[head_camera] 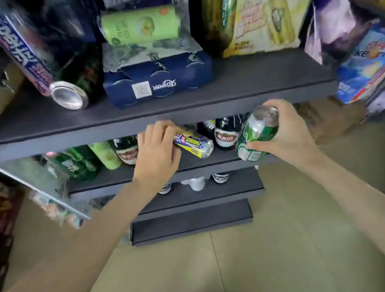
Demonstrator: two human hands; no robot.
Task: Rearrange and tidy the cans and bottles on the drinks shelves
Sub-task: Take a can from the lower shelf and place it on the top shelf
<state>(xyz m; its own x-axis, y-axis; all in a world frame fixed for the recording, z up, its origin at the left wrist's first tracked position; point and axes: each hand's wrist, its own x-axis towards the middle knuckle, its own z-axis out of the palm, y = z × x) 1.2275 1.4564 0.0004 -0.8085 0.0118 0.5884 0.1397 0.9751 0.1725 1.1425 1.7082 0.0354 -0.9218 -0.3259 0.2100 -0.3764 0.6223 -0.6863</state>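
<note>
Head cam has both your arms reaching into the dark grey shelf unit, so starting with the hands: your right hand (289,134) is wrapped around a green can (257,135), thumb across its lower end, holding it tilted in the air just off the front right corner of the second shelf (122,178). Your left hand (157,150) is in under the front lip of the top shelf (158,108), fingers curled onto the end of a clear bottle with a yellow and blue label (195,144) that's lying on its side near the middle of that second shelf. Right behind it stand two dark bottles with red labels (225,134), one either side of your left hand, and toward the left end there's a light green can (105,155) plus some darker green bottles (77,163). Up on the top shelf, a navy multipack box (159,80) sits at the middle with a pale green can (140,26) lying sideways above it, and a tall blue and pink can (29,51) leans over at the left end. More bottles poke out on the third shelf down (204,194), too blurry to read.
</note>
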